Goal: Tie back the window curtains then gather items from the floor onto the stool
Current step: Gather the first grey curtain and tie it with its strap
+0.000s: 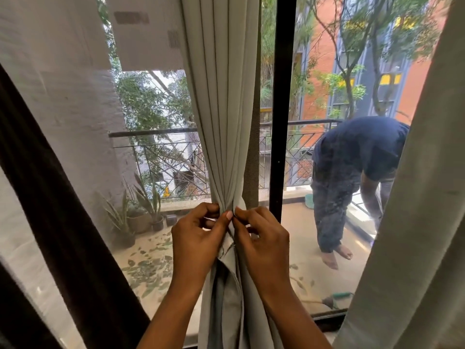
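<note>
Two hands: left hand point(198, 238) and right hand point(264, 244) meet at the narrowest point of the middle curtain point(221, 122), fingertips almost touching.
Left fingers point(205, 209): curled, thumb and forefinger pinching the bunched pleats from the left.
Right fingers point(251, 213): curled, pinching a fold on the right of the same bunch; I cannot tell whether that is a separate tie or the curtain's own edge.
Curtain place: hanging in front of the window, just left of the black window frame point(281, 109), drawn to a waist at the hands and falling loose below.
Weight: probably light to medium, since a pinch alone holds the bunch together.
Stiffness: soft and limp by its look; the pleats fold easily and keep no shape unaided.
Slip: smooth cloth, so the folds would likely slide apart if one pinch lets go.
Best hold: round the whole gathered waist, not on one outer pleat.
Breakage: little risk; a hard tug would mostly strain the top fixing, which is out of sight.
Other curtains: right curtain point(415, 222) and dark curtain point(50, 197) hang untied.
Stool, floor items: not in view.
Outside: a person point(352, 172) bends over on the balcony near potted plants point(141, 217).
</note>
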Action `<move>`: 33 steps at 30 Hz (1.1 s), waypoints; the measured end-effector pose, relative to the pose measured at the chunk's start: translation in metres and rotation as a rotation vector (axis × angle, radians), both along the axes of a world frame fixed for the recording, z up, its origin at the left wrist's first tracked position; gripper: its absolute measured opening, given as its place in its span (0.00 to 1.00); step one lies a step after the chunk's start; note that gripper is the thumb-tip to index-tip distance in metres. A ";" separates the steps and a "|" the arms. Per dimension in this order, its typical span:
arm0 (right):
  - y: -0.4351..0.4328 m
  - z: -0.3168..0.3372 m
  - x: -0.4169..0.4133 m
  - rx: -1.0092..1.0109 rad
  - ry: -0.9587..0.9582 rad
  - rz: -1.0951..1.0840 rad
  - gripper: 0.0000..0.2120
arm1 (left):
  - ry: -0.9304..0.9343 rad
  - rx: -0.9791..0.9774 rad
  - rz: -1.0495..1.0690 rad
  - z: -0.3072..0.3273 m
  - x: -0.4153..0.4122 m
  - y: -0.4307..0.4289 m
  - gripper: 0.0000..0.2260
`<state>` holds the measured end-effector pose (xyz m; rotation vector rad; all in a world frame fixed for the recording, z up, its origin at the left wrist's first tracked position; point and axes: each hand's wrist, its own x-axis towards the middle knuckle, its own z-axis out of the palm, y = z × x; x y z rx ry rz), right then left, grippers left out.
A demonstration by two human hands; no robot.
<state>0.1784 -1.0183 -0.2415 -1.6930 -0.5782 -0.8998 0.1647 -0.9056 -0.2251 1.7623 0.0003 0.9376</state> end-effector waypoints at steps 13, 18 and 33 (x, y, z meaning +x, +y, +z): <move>0.004 -0.013 0.000 -0.068 -0.019 0.124 0.14 | 0.086 -0.196 -0.338 0.009 -0.003 0.015 0.04; -0.004 -0.015 0.011 -0.140 0.013 0.326 0.17 | 0.105 -0.136 -0.320 0.015 0.004 0.024 0.03; -0.041 0.003 0.077 0.241 0.670 0.501 0.21 | 0.189 -0.375 -0.506 0.004 0.014 0.030 0.23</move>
